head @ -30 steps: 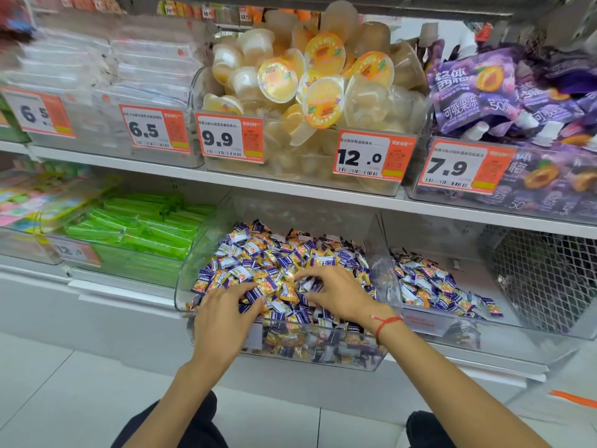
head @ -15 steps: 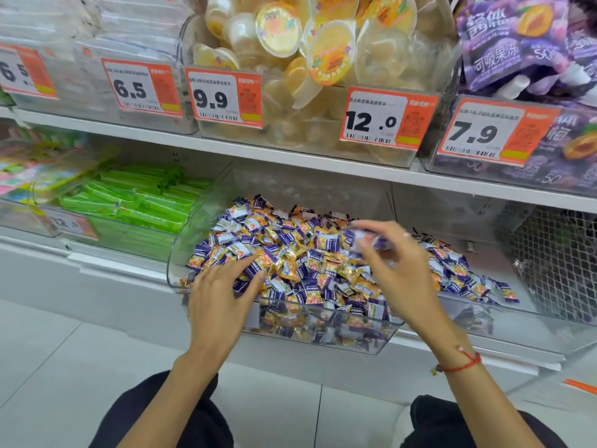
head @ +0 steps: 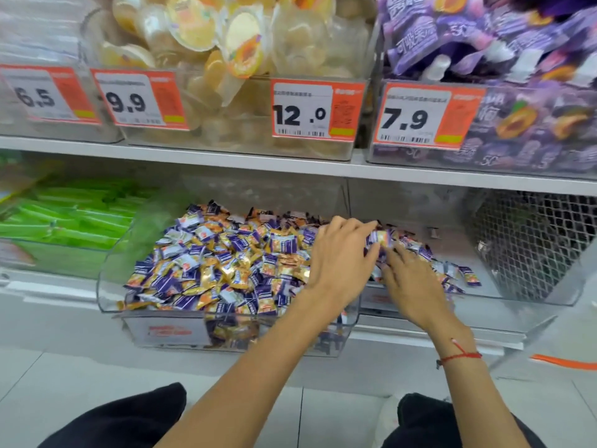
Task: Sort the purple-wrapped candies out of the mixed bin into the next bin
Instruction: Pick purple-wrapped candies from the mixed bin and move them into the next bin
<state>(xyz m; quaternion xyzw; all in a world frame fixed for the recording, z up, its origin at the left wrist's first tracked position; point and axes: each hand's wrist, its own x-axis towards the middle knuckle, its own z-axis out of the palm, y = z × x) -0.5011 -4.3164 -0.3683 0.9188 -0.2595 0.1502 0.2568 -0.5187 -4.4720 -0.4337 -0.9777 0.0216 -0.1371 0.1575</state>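
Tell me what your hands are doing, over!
Left hand pinching a purple candy over the next bin. Right hand beside it; grip unclear. Mixed bin heaped full. Nothing blocking.

Mixed bin (head: 109,295) under left hand (head: 339,266): clear glossy plastic. Candy wrappers (head: 226,263) in it: shiny, crinkled foil-like film. Basket (head: 529,240) right of right hand (head: 413,286): wire mesh. Red cord bracelet (head: 460,355) on that wrist, matt. Price tags (head: 303,108) above: paper-like, smooth.
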